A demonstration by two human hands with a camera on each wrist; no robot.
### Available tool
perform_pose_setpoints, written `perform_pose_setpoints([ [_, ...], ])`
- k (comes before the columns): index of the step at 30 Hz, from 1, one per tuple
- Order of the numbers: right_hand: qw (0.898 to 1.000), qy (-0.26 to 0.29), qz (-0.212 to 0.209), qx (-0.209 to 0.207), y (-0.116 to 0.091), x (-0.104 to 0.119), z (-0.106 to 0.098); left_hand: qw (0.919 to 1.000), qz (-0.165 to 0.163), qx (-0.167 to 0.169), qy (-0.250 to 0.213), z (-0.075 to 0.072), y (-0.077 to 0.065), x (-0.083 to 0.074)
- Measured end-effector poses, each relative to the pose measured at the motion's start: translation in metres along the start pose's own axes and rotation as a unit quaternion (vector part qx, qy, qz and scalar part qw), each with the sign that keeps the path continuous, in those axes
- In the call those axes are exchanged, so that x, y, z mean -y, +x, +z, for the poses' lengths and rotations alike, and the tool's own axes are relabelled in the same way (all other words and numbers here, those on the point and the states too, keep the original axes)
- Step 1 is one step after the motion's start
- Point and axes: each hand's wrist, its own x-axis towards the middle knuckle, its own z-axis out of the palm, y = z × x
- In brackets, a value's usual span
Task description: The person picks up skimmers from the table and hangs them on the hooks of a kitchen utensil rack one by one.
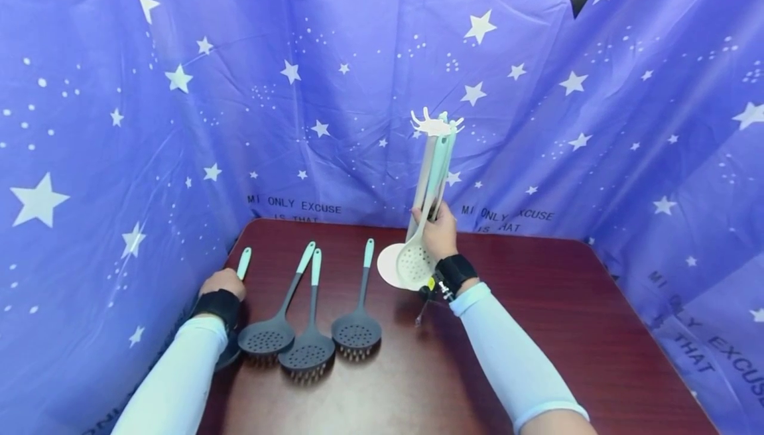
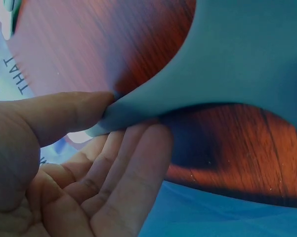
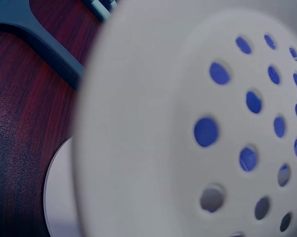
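Left hand point(image 1: 222, 282) pinches 1 dark utensil point(image 1: 244, 262) beside 3 dark skimmers point(image 1: 307, 353); right hand point(image 1: 440, 233) grips 1 white stand point(image 1: 423, 175).

A white rack point(image 1: 422, 180) with a crown of hooks and a round base is held tilted at the table's far side. Before it, a pale perforated skimmer point(image 1: 416, 264) hangs head-down, its handle mint-topped. Far left, a dark utensil point(image 2: 227, 64) with a mint handle end is gripped by its neck.

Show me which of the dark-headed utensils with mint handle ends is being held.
The leftmost dark-headed utensil, farthest from the stand: the left hand grips it, while no hand touches the other three dark-headed utensils.
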Motion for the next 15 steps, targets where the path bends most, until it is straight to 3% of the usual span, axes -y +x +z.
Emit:
perform_pose_setpoints([
  [8, 1.000, -0.001, 0.000, 0.010, -0.003, 0.001, -0.001, 0.9998, 0.002, -0.019, 0.001, -0.010, -0.008, -0.005],
  [15, 1.000, 0.009, -0.002, 0.010, -0.001, 0.003, 0.000, 0.9969, 0.014, -0.075, 0.017, -0.020, -0.001, -0.011],
])
